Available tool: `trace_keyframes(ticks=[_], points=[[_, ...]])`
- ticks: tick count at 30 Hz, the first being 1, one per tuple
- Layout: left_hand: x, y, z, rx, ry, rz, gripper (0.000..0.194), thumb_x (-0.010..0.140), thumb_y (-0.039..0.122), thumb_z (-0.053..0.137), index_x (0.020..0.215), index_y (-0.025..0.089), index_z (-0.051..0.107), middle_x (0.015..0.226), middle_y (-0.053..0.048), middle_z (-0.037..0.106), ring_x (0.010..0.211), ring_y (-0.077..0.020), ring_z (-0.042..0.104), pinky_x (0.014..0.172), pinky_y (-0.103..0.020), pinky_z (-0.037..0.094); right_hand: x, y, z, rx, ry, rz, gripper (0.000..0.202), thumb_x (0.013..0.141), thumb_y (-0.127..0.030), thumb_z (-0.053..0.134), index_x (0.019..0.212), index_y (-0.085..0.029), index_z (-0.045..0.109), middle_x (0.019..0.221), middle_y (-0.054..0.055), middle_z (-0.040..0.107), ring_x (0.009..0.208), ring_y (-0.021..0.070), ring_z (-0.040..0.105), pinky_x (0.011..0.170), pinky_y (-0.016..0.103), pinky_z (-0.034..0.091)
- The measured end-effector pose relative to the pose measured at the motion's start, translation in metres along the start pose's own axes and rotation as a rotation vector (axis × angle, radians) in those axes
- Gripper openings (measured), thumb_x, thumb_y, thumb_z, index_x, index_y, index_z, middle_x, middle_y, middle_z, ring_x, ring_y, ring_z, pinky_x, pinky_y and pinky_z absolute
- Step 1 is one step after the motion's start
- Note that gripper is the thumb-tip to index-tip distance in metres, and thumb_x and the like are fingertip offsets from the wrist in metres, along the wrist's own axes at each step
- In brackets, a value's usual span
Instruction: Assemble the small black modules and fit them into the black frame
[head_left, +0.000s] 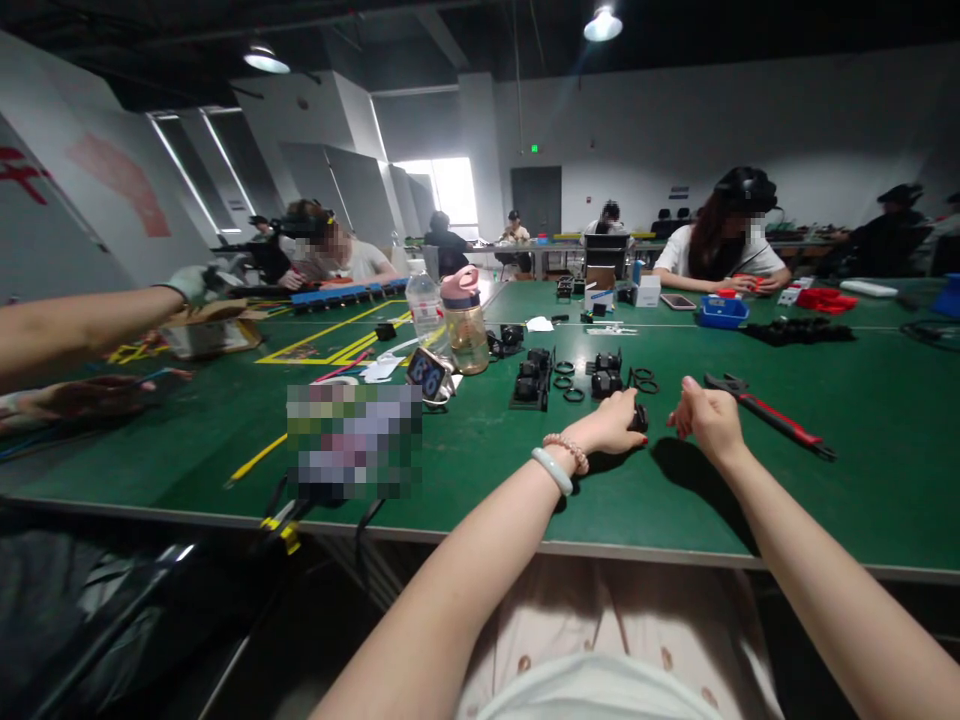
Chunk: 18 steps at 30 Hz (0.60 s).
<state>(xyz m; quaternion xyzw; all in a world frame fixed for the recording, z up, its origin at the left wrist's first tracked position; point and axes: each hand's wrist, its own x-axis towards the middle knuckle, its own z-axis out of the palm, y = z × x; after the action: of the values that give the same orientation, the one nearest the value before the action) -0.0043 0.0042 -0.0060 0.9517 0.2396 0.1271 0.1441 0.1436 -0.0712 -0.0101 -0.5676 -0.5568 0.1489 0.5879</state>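
My left hand (613, 424), with a bead bracelet and a pale bangle at its wrist, is closed round a small black part (637, 420) at the table's middle. To its right my right hand (705, 418) is raised a little over the green table, its fingers curled; what they hold, if anything, is too small to make out. Black blocks (606, 376) stand just beyond my left hand, with more black blocks (532, 380) farther left. Black rings (574, 394) lie between them. Red-and-black pliers (784, 420) rest right of my right hand.
A bottle with a pink lid (466, 325), a clear bottle (425, 305) and a small digital clock (429, 376) stand left of the blocks. Farther back are a blue tray (724, 312) and a phone (677, 301). Another person's arm (82, 325) reaches in at left.
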Motion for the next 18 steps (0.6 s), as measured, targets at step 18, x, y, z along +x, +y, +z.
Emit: trace_keyframes(ticks=[18], points=[[-0.0009, 0.0007, -0.0007, -0.003, 0.021, 0.007, 0.065, 0.066, 0.033, 0.055, 0.119, 0.012, 0.025, 0.122, -0.015, 0.036, 0.114, -0.0257, 0.036, 0.089, -0.035, 0.036, 0.004, 0.0044, 0.0037, -0.165, -0.194, 0.007, 0.046, 0.081, -0.046, 0.029, 0.082, -0.017, 0.066, 0.084, 0.006, 0.066, 0.085, 0.0189, 0.059, 0.08, 0.03, 0.043]])
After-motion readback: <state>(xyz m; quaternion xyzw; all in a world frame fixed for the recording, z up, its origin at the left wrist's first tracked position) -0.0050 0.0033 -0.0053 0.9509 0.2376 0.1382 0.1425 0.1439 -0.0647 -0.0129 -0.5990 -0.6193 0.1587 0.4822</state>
